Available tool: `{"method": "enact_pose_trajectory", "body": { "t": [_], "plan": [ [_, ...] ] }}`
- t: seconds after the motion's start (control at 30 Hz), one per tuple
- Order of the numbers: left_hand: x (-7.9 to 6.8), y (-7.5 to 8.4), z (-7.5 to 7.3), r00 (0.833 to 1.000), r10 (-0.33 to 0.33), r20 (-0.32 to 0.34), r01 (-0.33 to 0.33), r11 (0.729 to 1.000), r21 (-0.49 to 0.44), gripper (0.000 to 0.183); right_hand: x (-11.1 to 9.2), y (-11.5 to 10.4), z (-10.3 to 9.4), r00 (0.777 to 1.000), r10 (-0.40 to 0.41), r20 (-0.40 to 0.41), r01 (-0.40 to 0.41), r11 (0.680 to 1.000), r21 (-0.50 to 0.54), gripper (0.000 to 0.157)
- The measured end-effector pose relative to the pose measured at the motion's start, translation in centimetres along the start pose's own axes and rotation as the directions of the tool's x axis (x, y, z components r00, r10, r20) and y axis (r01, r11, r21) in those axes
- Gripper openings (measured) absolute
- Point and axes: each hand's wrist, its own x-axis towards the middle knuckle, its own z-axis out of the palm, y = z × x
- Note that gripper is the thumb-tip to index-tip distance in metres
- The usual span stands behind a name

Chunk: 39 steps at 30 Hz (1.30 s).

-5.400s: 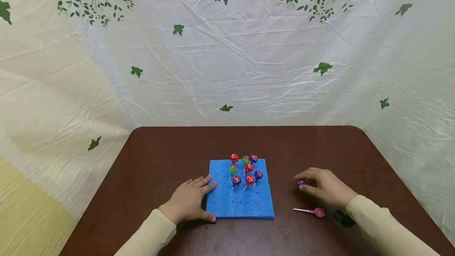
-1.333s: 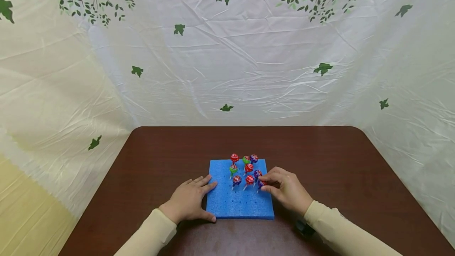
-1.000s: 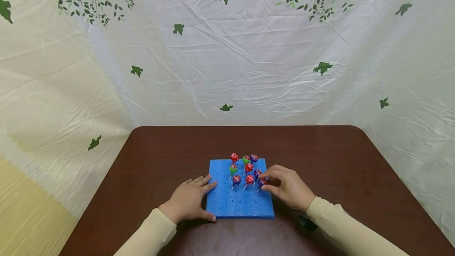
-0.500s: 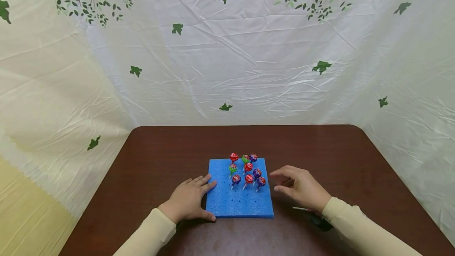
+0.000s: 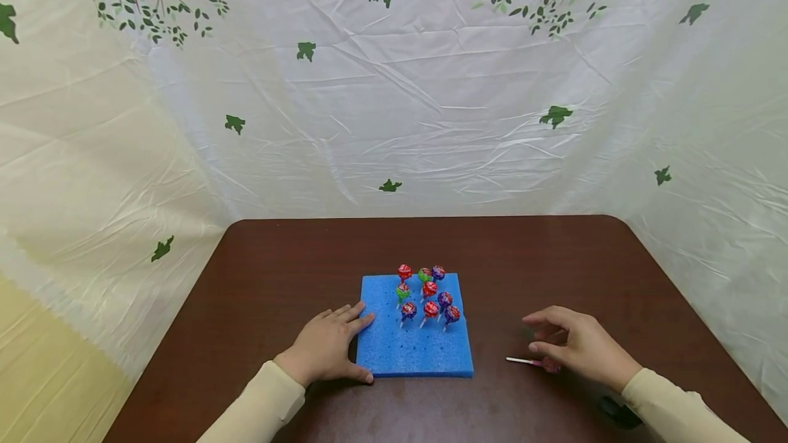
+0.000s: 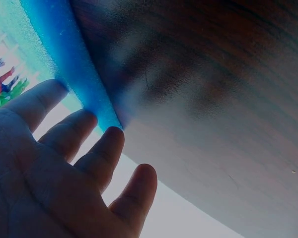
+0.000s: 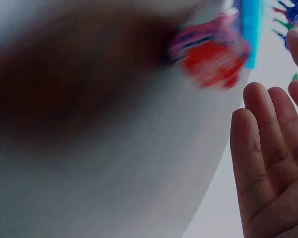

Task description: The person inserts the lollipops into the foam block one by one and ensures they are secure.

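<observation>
A blue foam board (image 5: 415,359) with small holes lies on the table. Several wrapped lollipops stand in it by their sticks, among them a red one (image 5: 404,271) at the back and a purple one (image 5: 452,314) at the right. With fingers spread, my left hand (image 5: 329,347) rests against the board's left edge; the left wrist view shows its fingertips at the foam side (image 6: 84,64). My right hand (image 5: 581,347) hovers by a pink-purple lollipop (image 5: 550,364) lying on the table, partly hidden under the hand. Its fingers are bent loosely and hold nothing.
The brown table (image 5: 295,258) has rounded far corners. A pale cloth (image 5: 394,156) with green leaf shapes hangs behind and beside it. A dark object (image 5: 618,412) shows under the right wrist.
My right hand has brought a purple lollipop from the table to the board's right side, let go of it standing there, and moved back right. The left hand has stayed put.
</observation>
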Motion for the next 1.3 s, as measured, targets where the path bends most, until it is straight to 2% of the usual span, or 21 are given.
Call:
{"method": "enact_pose_trajectory", "body": {
  "t": [0.23,0.37,0.47,0.63,0.83,1.1,1.3],
  "plan": [
    [0.0,0.0,0.0,1.000,0.001,-0.002,-0.001,1.000,0.003,0.102,-2.1,1.6,-0.5,0.999,0.004,-0.044,-0.008,0.995,-0.100,0.039],
    [0.0,0.0,0.0,1.000,0.000,0.002,0.000,1.000,0.002,0.103,-2.8,2.2,-0.4,1.000,0.003,0.007,-0.002,0.998,-0.062,0.038],
    [0.1,0.0,0.0,1.000,-0.001,0.004,0.001,1.000,0.001,0.103,-3.0,2.4,-0.4,0.999,-0.033,0.043,0.034,0.999,-0.038,0.033],
    [0.2,0.0,0.0,1.000,-0.004,0.007,0.004,1.000,0.001,0.103,-2.9,2.5,-0.2,0.995,-0.091,0.051,0.093,0.994,-0.058,0.029],
    [0.1,0.0,-0.1,1.000,-0.009,0.015,0.009,1.000,0.001,0.103,-2.3,2.1,-0.1,0.991,-0.133,-0.002,0.133,0.988,-0.085,0.031],
    [0.1,0.1,-0.2,1.000,-0.011,0.013,0.011,1.000,0.003,0.103,-0.3,0.2,-0.3,0.997,-0.070,-0.018,0.070,0.998,0.005,0.030],
    [0.1,0.1,-0.3,1.000,-0.013,0.013,0.013,1.000,0.004,0.102,1.5,-1.9,-0.1,0.992,-0.116,-0.052,0.119,0.992,0.043,0.036]
  ]
}}
